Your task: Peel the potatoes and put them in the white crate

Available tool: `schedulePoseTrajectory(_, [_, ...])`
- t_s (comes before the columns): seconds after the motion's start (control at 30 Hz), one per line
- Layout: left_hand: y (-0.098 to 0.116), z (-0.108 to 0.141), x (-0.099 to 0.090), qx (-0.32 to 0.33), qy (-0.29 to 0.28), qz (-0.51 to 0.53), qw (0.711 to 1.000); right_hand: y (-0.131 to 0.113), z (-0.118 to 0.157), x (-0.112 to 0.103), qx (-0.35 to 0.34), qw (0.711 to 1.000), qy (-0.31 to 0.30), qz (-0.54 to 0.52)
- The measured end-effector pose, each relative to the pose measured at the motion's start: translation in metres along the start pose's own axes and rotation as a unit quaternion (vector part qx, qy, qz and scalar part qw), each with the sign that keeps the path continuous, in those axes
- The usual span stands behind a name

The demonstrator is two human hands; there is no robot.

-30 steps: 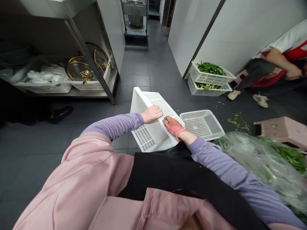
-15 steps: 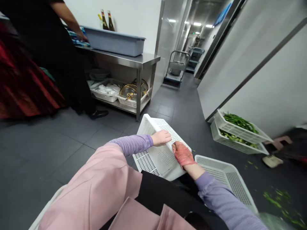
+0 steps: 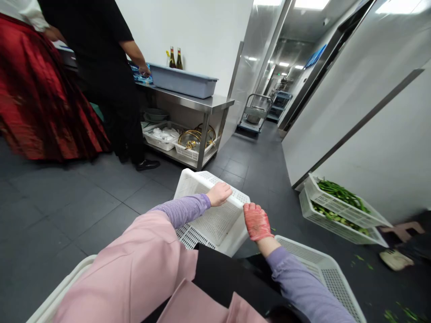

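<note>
A white perforated plastic basket (image 3: 215,224) is tipped on its side in front of my knees, its open side facing me. My left hand (image 3: 219,194), bare under a striped purple sleeve, is closed over the basket's upper rim. At the right corner of the same rim my right hand (image 3: 257,222), in a thin red-stained glove, has its fingers curled over the edge. The basket's inside shows no contents. Close to my right forearm stands a second white basket (image 3: 332,269) on the floor, partly hidden by the arm.
Stacked crates of green vegetables (image 3: 346,217) stand by the right wall, near a person's shoe (image 3: 395,259). Ahead left is a steel table (image 3: 215,104) bearing a grey-blue tub (image 3: 188,83). Two people stand at left. A trolley (image 3: 254,114) sits down the corridor. Another pale rim (image 3: 63,287) is at lower left.
The held basket has shifted left and turned, with both hands still on its rim. My view has swung left and up, showing more of the two people.
</note>
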State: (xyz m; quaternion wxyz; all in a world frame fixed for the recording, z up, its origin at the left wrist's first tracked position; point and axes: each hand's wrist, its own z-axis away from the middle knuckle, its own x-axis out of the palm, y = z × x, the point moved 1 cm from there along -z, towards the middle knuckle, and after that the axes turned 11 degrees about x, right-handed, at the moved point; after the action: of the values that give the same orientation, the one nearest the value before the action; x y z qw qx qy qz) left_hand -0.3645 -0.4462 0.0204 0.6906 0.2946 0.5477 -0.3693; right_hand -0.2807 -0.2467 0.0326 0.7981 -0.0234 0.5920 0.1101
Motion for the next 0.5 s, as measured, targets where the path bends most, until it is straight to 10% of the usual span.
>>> schedulePoseTrajectory(0.27, [0.01, 0.011, -0.011, -0.062, 0.042, -0.012, 0.997, 0.014, -0.022, 0.007, 0.004, 0.998, 0.047, -0.04])
schedulePoseTrajectory(0.5, [0.051, 0.002, 0.015, -0.101, 0.043, -0.001, 0.994, 0.028, -0.013, 0.058, 0.005, 0.995, 0.049, -0.084])
